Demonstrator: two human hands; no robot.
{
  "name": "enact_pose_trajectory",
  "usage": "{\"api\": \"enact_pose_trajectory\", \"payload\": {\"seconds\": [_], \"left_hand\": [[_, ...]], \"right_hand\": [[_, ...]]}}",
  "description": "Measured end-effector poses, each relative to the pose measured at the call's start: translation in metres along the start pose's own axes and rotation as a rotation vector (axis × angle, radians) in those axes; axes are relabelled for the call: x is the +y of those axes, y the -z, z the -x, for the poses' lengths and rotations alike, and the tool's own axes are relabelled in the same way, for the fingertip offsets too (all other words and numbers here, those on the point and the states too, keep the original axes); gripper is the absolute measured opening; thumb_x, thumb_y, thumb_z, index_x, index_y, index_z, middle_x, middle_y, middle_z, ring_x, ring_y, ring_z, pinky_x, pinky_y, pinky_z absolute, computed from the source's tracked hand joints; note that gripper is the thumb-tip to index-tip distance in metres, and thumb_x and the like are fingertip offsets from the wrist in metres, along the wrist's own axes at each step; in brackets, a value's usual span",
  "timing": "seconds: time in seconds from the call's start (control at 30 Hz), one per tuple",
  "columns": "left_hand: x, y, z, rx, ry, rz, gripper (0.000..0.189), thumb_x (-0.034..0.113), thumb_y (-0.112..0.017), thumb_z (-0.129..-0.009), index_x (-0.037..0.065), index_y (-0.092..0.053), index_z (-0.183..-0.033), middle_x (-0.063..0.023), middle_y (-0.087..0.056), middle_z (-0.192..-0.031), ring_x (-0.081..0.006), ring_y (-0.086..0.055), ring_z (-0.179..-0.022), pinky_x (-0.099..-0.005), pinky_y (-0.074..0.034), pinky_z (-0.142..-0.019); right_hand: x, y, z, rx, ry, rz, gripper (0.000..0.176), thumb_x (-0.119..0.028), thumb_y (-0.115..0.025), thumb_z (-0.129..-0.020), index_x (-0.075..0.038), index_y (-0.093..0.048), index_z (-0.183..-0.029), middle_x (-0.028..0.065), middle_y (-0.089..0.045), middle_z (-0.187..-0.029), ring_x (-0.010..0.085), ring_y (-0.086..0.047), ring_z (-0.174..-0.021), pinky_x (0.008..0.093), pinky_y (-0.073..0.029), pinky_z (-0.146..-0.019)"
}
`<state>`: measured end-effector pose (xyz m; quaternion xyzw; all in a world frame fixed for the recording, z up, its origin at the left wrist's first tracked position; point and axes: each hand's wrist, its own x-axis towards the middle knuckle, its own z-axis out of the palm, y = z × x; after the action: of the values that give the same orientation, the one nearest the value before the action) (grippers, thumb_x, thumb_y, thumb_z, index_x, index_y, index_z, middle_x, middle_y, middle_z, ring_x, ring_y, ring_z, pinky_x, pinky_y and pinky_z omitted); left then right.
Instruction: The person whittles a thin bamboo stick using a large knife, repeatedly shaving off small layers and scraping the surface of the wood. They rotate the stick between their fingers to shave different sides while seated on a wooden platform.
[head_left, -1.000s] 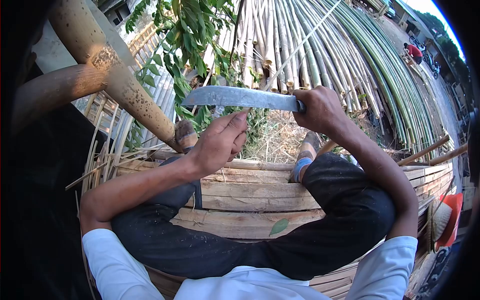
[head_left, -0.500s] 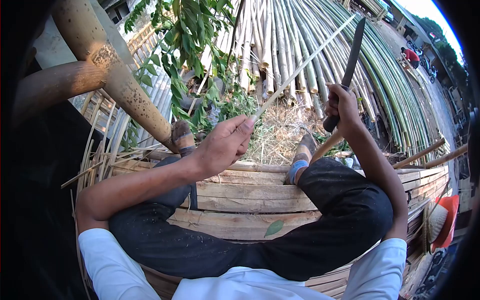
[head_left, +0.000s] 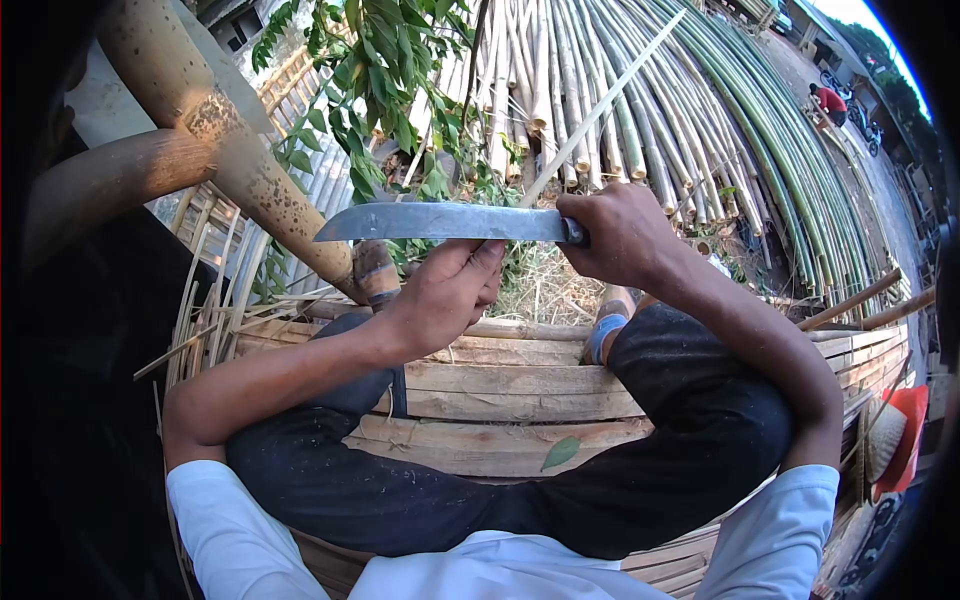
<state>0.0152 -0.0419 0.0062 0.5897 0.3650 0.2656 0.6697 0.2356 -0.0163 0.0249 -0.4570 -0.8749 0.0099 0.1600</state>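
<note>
- Right hand (head_left: 625,235), grip clenched round the knife (head_left: 440,222) handle, has swung the blade down from upright — now level, crossing the bamboo strip (head_left: 600,110).
- Left hand (head_left: 440,295) pinches the strip's near end, just under the blade — shaving contact resumed.

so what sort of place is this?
Likely an outdoor bamboo yard or workshop: bamboo poles lie stacked ahead, the person sits on a split-bamboo platform, and the right hand holds a knife across a bamboo strip pinched in the left hand.
</note>
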Motion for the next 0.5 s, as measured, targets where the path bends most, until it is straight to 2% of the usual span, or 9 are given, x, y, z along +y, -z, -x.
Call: {"api": "enact_pose_trajectory", "payload": {"seconds": [0.07, 0.13, 0.3, 0.5], "left_hand": [[-0.004, 0.000, 0.001, 0.038, -0.036, -0.067, 0.029, 0.034, -0.032, -0.101, 0.011, -0.037, -0.085, 0.0054, -0.028, -0.061, -0.0028, -0.023, -0.047, -0.0195, -0.021, -0.039], [-0.007, 0.002, 0.001, 0.065, -0.081, -0.175, 0.028, 0.033, -0.032, -0.101, 0.011, -0.038, -0.085, 0.0054, -0.029, -0.060, -0.0030, -0.024, -0.048, -0.0193, -0.023, -0.041], [-0.009, 0.001, 0.001, 0.063, -0.094, -0.172, 0.027, 0.032, -0.033, -0.101, 0.011, -0.038, -0.085, 0.0054, -0.031, -0.060, -0.0031, -0.024, -0.047, -0.0195, -0.024, -0.041], [-0.007, 0.002, 0.000, 0.057, -0.067, -0.137, 0.028, 0.032, -0.033, -0.101, 0.011, -0.037, -0.084, 0.0056, -0.031, -0.060, -0.0032, -0.025, -0.047, -0.0198, -0.023, -0.040]], "right_hand": [[0.001, 0.000, -0.001, -0.079, -0.101, 0.032, 0.008, -0.014, -0.067, -0.068, -0.006, -0.064, -0.072, 0.0107, -0.058, -0.053, 0.0299, -0.060, -0.050, 0.0393, -0.048, -0.052], [0.009, -0.002, -0.001, -0.044, -0.121, 0.037, 0.008, -0.013, -0.066, -0.068, -0.006, -0.064, -0.072, 0.0112, -0.058, -0.054, 0.0299, -0.060, -0.050, 0.0396, -0.048, -0.053], [0.020, -0.002, 0.004, -0.020, -0.201, 0.044, 0.010, -0.016, -0.062, -0.067, -0.007, -0.066, -0.070, 0.0150, -0.060, -0.058, 0.0328, -0.062, -0.058, 0.0428, -0.050, -0.058], [0.035, -0.006, 0.009, 0.051, -0.209, 0.084, 0.008, -0.013, -0.063, -0.068, -0.006, -0.065, -0.070, 0.0127, -0.058, -0.054, 0.0307, -0.061, -0.054, 0.0410, -0.049, -0.056]]}}
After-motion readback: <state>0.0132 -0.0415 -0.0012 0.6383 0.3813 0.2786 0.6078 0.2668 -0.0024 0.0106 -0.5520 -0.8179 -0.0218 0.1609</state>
